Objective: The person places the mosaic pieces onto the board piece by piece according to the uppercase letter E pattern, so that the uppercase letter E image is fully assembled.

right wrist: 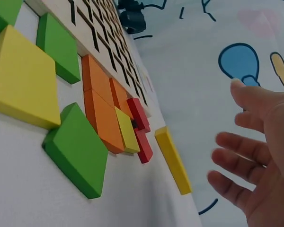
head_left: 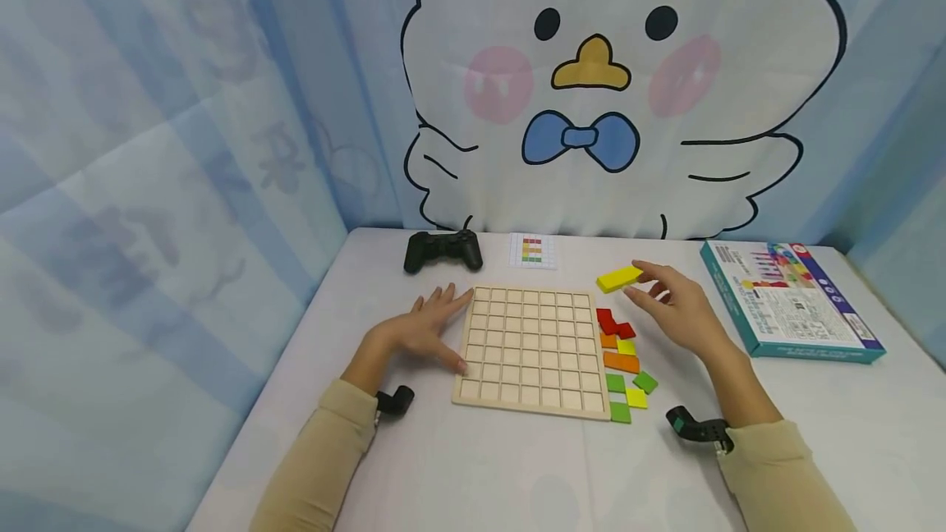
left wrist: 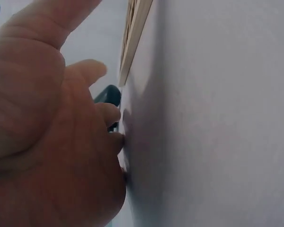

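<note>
The right hand [head_left: 676,309], empty with parted fingers, is just beside the long yellow rectangular block [head_left: 619,278] near the far edge of the white tabletop [head_left: 517,470]. A low pinch across its long sides should suit, the wide-spread left hand [head_left: 423,330] lightly steadying the pale wooden grid board [head_left: 534,351].

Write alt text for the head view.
A person's right hand is by a yellow block, left hand at the left edge of a grid board. Colored pieces lie along its right side; a controller and card sit behind, a box far right.
</note>
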